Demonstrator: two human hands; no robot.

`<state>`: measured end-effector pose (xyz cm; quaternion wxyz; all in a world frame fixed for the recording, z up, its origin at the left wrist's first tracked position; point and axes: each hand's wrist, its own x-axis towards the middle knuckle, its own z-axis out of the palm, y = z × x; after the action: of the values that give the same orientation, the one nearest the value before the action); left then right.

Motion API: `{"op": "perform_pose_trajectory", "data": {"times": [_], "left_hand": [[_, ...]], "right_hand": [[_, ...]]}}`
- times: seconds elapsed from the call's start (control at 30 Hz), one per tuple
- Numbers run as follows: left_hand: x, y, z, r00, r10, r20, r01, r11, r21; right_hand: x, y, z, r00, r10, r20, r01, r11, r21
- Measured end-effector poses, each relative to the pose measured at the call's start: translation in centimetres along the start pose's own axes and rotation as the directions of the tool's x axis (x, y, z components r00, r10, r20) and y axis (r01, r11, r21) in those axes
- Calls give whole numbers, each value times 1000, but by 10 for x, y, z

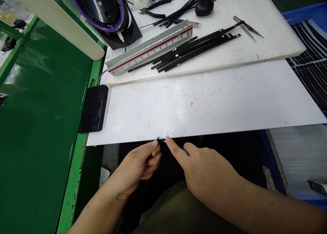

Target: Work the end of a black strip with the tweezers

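Note:
At the front edge of the white board [204, 104], my left hand [144, 160] pinches a small dark piece [158, 138] between thumb and fingertips. Most of that piece is hidden by the fingers. My right hand [204, 162] is closed around a blue-handled blade [184, 151], with the index finger stretched forward along it. Its thin, shiny tip [162, 140] points left and meets or nearly touches the dark piece. Tiny dark shavings [166, 130] lie scattered on the board just beyond my hands.
Black strips [194, 51] lie on a foam slab [258, 48] beside a grey scale ruler [150, 48]. Tweezers [248, 28], side cutters [155, 9] and a fan [99, 5] are farther back. A black phone-like device [93, 109] rests at left. Blue bins [306, 12] hold more strips at right.

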<state>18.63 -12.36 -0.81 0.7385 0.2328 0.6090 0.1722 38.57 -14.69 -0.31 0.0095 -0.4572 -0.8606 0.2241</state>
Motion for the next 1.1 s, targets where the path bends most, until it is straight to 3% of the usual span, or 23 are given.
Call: {"op": "perform_pose_trajectory", "data": {"times": [0.17, 0.43, 0.67, 0.9, 1.1], "left_hand": [[0, 1, -5, 999, -16, 45, 17, 1000, -19], [0, -1, -4, 1000, 9, -15, -10, 1000, -13], [-1, -4, 1, 999, 34, -29, -35, 999, -30], [0, -3, 5, 999, 30, -46, -33, 998, -62], [-2, -2, -3, 1000, -10, 8, 11, 997, -74]], "right_hand": [[2, -2, 2, 1000, 13, 15, -12, 998, -64], [5, 4, -5, 992, 74, 104, -88, 987, 135], [7, -1, -5, 996, 42, 75, -51, 991, 127], [8, -8, 1, 998, 30, 53, -29, 1000, -12], [10, -15, 6, 997, 0, 74, 10, 990, -144]]}}
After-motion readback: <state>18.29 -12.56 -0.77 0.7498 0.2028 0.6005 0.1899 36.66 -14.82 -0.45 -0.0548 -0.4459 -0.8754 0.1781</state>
